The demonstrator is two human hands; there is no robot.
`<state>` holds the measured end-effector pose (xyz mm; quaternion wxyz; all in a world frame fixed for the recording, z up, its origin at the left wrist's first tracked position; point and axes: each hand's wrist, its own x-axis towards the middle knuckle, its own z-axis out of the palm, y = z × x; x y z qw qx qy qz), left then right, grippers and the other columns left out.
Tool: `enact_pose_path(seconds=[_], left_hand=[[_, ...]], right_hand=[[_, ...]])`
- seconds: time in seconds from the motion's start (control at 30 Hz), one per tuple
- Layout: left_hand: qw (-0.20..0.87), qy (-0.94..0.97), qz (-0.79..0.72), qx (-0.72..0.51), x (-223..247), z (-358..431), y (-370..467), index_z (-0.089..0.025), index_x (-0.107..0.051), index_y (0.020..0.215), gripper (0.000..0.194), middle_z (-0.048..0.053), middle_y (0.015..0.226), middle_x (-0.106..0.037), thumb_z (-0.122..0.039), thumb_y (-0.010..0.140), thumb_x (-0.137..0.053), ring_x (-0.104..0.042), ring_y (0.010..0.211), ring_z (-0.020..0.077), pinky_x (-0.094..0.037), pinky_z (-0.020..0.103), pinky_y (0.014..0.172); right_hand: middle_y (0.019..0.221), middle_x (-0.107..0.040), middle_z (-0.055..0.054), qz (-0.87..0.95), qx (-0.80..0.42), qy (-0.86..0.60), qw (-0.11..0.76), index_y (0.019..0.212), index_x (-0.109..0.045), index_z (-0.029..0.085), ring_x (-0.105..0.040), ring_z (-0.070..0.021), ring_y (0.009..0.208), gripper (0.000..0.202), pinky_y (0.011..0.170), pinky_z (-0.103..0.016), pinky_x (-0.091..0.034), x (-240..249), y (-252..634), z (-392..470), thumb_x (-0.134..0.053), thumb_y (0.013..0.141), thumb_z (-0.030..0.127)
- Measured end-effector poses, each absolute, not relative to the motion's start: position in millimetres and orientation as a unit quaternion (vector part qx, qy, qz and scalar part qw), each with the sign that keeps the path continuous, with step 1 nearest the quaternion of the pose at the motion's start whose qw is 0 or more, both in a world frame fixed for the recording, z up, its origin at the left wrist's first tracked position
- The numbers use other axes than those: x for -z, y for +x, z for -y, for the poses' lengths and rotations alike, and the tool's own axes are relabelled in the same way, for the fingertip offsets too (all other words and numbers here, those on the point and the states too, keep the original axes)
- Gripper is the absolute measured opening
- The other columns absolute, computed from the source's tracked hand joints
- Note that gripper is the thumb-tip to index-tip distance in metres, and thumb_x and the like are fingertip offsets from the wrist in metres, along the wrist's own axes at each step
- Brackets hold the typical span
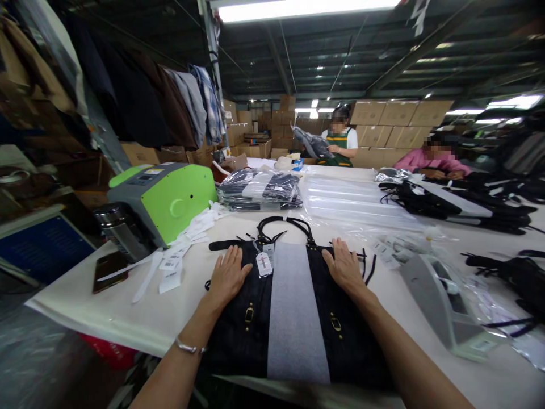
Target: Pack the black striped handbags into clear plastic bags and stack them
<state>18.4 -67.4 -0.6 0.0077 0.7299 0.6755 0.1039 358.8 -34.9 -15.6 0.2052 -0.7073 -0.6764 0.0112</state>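
A black handbag (247, 346) lies flat on the table in front of me, its two handles (284, 219) pointing away. Down its middle runs a strip of white wrapping sheet (296, 312). A white hang tag (264, 264) rests near the top, left of the strip. My left hand (230, 275) is spread flat on the bag's upper left part, beside the tag. On the upper right part lies my right hand (344, 266), fingers stretched out. Neither hand holds anything. Brass-coloured buckles (249, 313) show on both sides of the strip.
A green and grey machine (170, 199), a metal flask (123, 230), a phone (109, 271) and printed labels (172, 264) are at left. Bagged goods (259, 189) and clear plastic bags (349, 199) lie behind. A grey dispenser (447, 304) stands right. Two people work across the table.
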Motion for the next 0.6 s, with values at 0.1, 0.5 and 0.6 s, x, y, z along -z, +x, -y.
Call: enact_pose_path(seconds=[0.1, 0.5, 0.6], left_hand=[[0.086, 0.702, -0.701, -0.095, 33, 63, 2, -0.012, -0.022, 0.156, 0.066, 0.018, 0.165, -0.017, -0.047, 0.101, -0.030, -0.020, 0.152, 0.0291, -0.020, 0.056, 0.121], [0.131, 0.724, -0.677, -0.040, 25, 112, -21, -0.008, -0.018, 0.157, 0.071, 0.017, 0.166, -0.013, -0.046, 0.099, -0.031, -0.017, 0.153, 0.0276, -0.019, 0.055, 0.122], [0.138, 0.725, -0.672, -0.064, 28, 153, -31, -0.010, -0.026, 0.156, 0.070, 0.016, 0.164, -0.022, -0.046, 0.097, -0.034, -0.028, 0.150, 0.0286, -0.029, 0.051, 0.120]], right_hand=[[0.163, -0.027, -0.015, 0.692, 0.008, -0.713, 0.114, 0.152, -0.036, 0.008, -0.013, -0.0308, 0.153, 0.067, 0.123, -0.055, -0.012, 53, 374, 31, -0.030, 0.101, 0.051], [0.164, -0.026, -0.011, 0.722, 0.005, -0.686, 0.083, 0.153, -0.036, 0.013, -0.015, -0.0294, 0.153, 0.060, 0.122, -0.057, -0.011, 58, 387, 4, -0.026, 0.104, 0.047], [0.164, -0.025, -0.013, 0.734, -0.035, -0.673, 0.086, 0.153, -0.035, 0.011, -0.016, -0.0296, 0.153, 0.062, 0.122, -0.054, -0.016, 59, 389, -5, -0.029, 0.103, 0.048]])
